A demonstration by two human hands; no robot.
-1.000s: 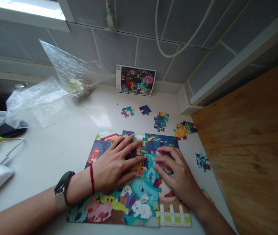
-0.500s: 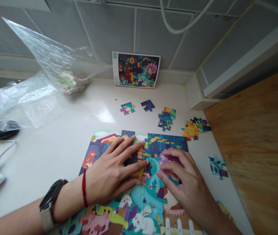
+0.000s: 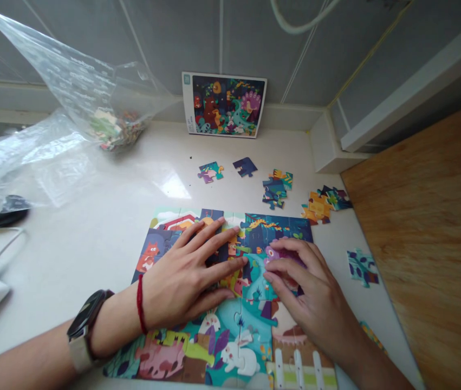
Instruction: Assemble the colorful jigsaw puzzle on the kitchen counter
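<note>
A jigsaw puzzle (image 3: 224, 319) of joined pieces, with rabbits, a fox and a fence in its picture, lies flat on the counter. My left hand (image 3: 187, 279) rests across its upper left part, palm down, fingers spread. My right hand (image 3: 309, 290) bends over the right side, thumb and fingertips closed round a purple puzzle piece (image 3: 271, 253) beside the teal area. The palm and fingers hide much of that piece, so I cannot tell whether it sits fully flush. Joined pieces show all around both hands.
Behind stands a picture card (image 3: 228, 105) against the tiled wall. Loose pieces lie nearby: a dark blue one (image 3: 245, 167), a blue cluster (image 3: 276, 190), a yellow cluster (image 3: 318, 207) and a teal one (image 3: 362, 267). A plastic bag (image 3: 112, 116) holds more. At right is a wooden board (image 3: 429, 227).
The camera view has shifted slightly, so the card and loose pieces sit higher in the picture. Both hands keep nearly the same places on the puzzle.
</note>
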